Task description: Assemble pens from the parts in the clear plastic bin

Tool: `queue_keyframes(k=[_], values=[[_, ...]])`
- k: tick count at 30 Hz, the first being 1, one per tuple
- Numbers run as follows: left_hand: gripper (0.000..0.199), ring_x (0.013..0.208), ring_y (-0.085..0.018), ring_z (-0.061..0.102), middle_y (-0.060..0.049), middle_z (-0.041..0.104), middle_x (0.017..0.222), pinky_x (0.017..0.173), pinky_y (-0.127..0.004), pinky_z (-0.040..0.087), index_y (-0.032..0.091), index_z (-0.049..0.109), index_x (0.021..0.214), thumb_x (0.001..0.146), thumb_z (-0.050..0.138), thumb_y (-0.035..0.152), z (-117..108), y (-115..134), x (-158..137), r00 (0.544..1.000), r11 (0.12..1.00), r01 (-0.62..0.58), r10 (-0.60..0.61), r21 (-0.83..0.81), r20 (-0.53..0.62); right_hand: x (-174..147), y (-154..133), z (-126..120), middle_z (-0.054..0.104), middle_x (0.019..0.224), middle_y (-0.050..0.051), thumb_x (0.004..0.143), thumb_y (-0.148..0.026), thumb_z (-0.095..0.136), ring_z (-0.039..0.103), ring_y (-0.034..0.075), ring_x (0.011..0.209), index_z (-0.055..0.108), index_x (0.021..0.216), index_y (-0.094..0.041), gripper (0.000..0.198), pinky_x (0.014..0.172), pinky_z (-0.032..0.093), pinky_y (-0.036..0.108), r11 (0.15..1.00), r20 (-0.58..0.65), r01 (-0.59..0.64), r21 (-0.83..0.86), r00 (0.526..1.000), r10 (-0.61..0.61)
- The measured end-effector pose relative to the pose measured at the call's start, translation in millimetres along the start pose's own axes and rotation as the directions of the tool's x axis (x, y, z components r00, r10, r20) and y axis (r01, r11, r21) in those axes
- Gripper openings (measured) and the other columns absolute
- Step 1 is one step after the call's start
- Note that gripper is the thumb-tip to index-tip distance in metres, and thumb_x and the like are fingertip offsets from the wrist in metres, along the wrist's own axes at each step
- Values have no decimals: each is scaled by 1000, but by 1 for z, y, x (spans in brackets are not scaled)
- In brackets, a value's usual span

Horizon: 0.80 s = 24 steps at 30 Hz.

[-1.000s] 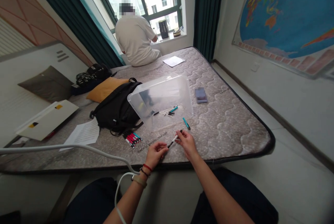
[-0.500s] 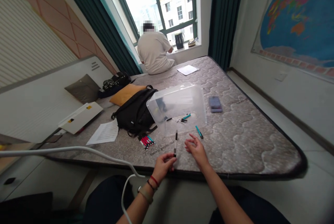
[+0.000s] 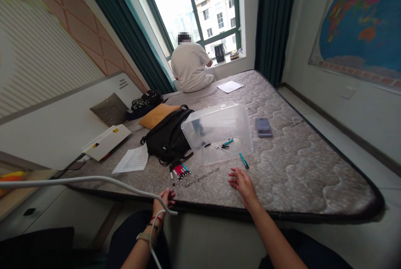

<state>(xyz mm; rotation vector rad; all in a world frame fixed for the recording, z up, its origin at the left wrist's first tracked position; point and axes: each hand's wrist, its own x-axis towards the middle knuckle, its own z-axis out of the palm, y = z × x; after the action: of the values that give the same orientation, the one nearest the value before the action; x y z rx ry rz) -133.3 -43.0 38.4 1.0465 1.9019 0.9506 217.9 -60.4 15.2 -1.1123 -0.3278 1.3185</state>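
Note:
Low at the bed's front edge, my left hand (image 3: 165, 199) has its fingertips at the near end of a pen (image 3: 172, 176) with a pale barrel and dark ends. This pen lies along the left side of a row of red, teal and dark pens (image 3: 181, 170); the grip is partly hidden. My right hand (image 3: 242, 182) hovers over the mattress with fingers apart and nothing in them. Just beyond it lies a single teal pen (image 3: 243, 161) with a black end. A clear plastic box (image 3: 216, 120) lies tipped behind, with several loose pens (image 3: 228, 143) inside.
A black backpack (image 3: 167, 137), a printed sheet (image 3: 131, 160) and a white flat box (image 3: 106, 143) are on the left. A blurred bluish item (image 3: 263, 127) lies right of the clear box. A white cable (image 3: 125, 187) crosses before my left forearm. Someone (image 3: 191, 66) sits by the window.
My left hand has carried the pen leftward, from upright in front of the box to beside the pen row. My right hand stays open near the teal pen. The view has shifted slightly.

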Motion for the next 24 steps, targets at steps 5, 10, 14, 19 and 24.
queue_keyframes(k=[5, 10, 14, 19, 24], values=[[48, 101, -31, 66, -12, 72, 101, 88, -43, 53, 19, 71, 91, 78, 55, 63, 1, -6, 5, 898, 870, -405, 436, 282, -54, -3, -2, 0, 71, 77, 9, 70, -70, 67, 64, 18, 60, 69, 86, -17, 55, 55, 50, 28, 1000, 20, -17, 8, 1000, 17], [62, 139, -36, 39, -16, 51, 142, 116, -50, 29, 17, 61, 122, 71, 69, 51, 17, -5, 22, 898, 838, -434, 433, 329, 80, -4, -3, 2, 70, 75, 8, 70, -72, 65, 64, 18, 59, 69, 85, -18, 56, 54, 49, 29, 1000, 37, -24, 10, 999, 24], [69, 144, -31, 33, -13, 48, 146, 119, -47, 24, 20, 52, 133, 75, 69, 52, 35, 0, 29, 891, 885, -441, 412, 149, 193, -4, -3, 2, 70, 74, 7, 71, -74, 63, 64, 18, 58, 69, 85, -19, 57, 54, 49, 29, 999, 43, -33, 16, 999, 32], [63, 137, -31, 42, -14, 52, 139, 116, -47, 28, 18, 53, 127, 76, 67, 52, 52, 6, 33, 861, 846, -509, 495, 161, 117, -2, -2, 2, 70, 74, 7, 71, -73, 64, 64, 18, 58, 69, 85, -19, 57, 53, 48, 28, 999, 34, -35, 30, 999, 34], [46, 127, -32, 51, -15, 59, 125, 111, -50, 35, 16, 56, 120, 83, 58, 45, 68, 24, 5, 866, 845, -471, 497, 252, -49, -1, 0, 0, 70, 75, 7, 72, -73, 64, 64, 17, 59, 69, 84, -18, 56, 53, 49, 28, 998, 39, -40, 46, 999, 38]])
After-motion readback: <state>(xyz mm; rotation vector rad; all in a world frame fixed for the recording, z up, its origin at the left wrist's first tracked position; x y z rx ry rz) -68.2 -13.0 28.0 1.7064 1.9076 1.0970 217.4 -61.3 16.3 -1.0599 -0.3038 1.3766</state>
